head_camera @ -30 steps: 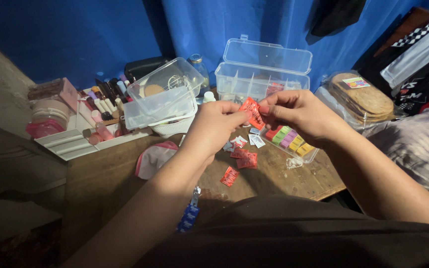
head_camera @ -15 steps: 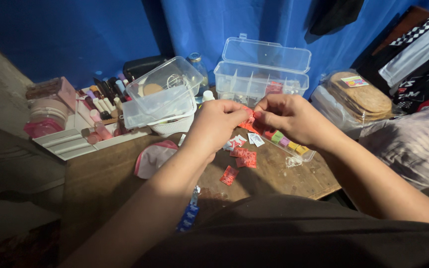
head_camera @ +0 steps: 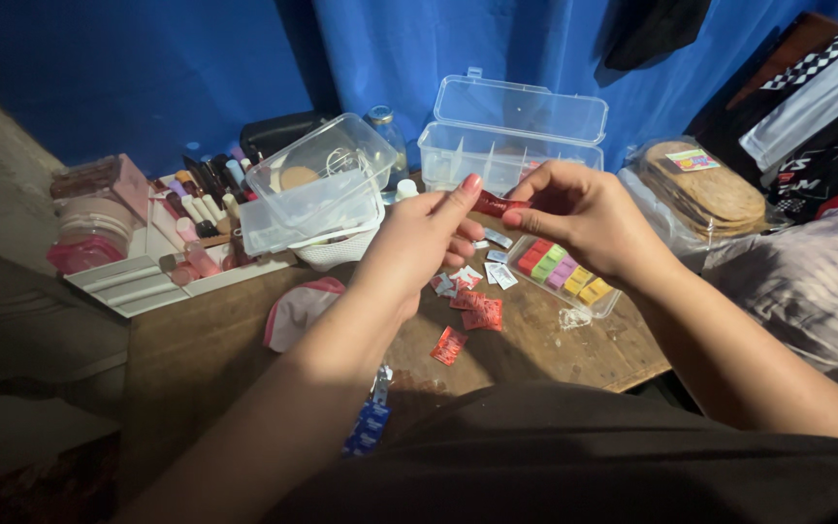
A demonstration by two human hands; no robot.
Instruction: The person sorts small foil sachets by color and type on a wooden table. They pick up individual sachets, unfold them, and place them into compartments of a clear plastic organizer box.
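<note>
My left hand point(head_camera: 424, 243) and my right hand point(head_camera: 579, 215) meet above the wooden table point(head_camera: 196, 359), and together they pinch a small red sachet point(head_camera: 497, 205) between fingertips. Beneath the hands lie several loose red sachets point(head_camera: 477, 312) and a few silver ones point(head_camera: 499, 274). A small clear tray of coloured blocks point(head_camera: 563, 272) sits just under my right hand. Behind the hands stands an open clear compartment box point(head_camera: 511, 141) with its lid up.
A clear tub point(head_camera: 314, 184) rests tilted on a white basket at the back. A white organiser of cosmetics point(head_camera: 162, 254) fills the left. A bag of flat round breads point(head_camera: 700, 184) lies right. A pink and white cap point(head_camera: 298, 312) lies on the table; blue curtain behind.
Both hands dipped toward the table half a second ago, then rose again. The red sachet is now held narrow between the fingertips of both hands.
</note>
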